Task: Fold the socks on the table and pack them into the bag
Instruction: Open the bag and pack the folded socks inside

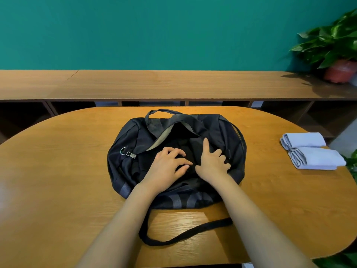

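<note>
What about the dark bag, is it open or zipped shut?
Open: the bag gapes at its top, pale lining shows, and the left hand and right hand reach onto dark cloth inside.

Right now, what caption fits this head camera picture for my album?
Left hand and right hand tuck dark cloth into the open bag; two folded pale socks wait on the table.

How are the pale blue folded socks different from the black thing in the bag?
The pale blue folded socks are light; the black cloth is dark. The socks lie on the table, right of the bag; the cloth is inside it. The left hand and right hand touch the cloth; nothing touches the socks. Both are fabric.
</note>
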